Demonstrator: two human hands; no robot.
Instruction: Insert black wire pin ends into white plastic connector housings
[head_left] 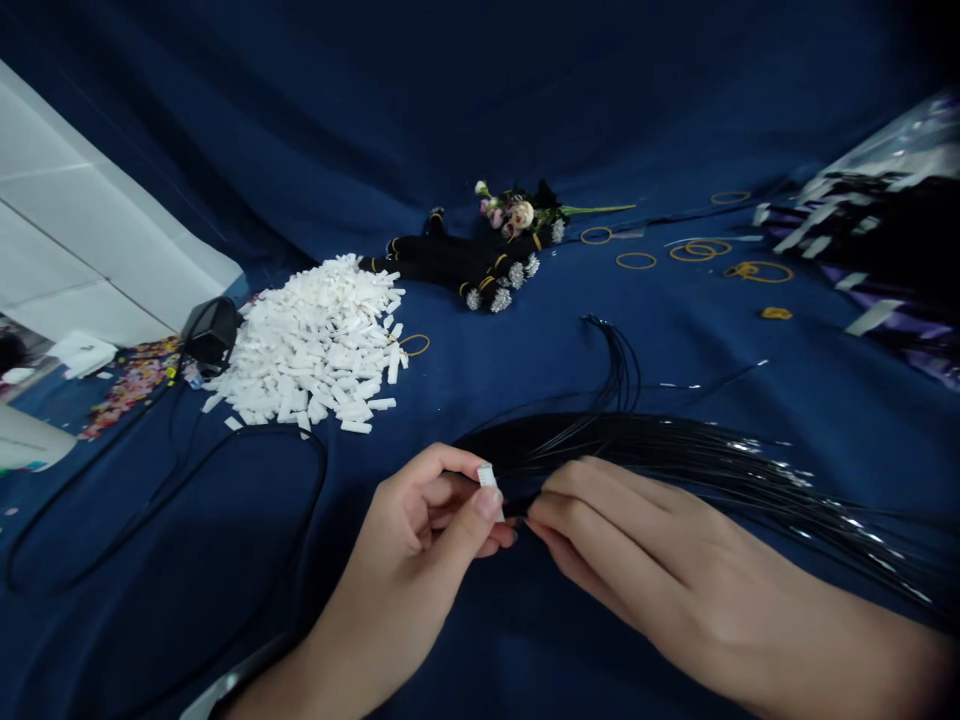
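My left hand (pixel 427 540) is closed in a pinch, with a small white plastic connector housing (pixel 487 477) between thumb and index finger. Close to it, my right hand (pixel 637 550) has its fingertips pressed together on the end of a thin black wire, most of which they hide. Beneath and behind both hands lies a long bundle of black wires (pixel 675 450), with shiny metal tips toward the right. A few strands curl up (pixel 619 350) from the bundle. To the left is a heap of white housings (pixel 315 335) like the held one.
Tied black wire coils (pixel 442 260) with silvery ends lie behind, beside artificial flowers (pixel 517 213). Yellow rubber bands (pixel 694 250) are scattered at the back right. Bagged bundles with white ends (pixel 877 230) stand far right. A black cable (pixel 322 470) loops across the blue cloth (pixel 487 80).
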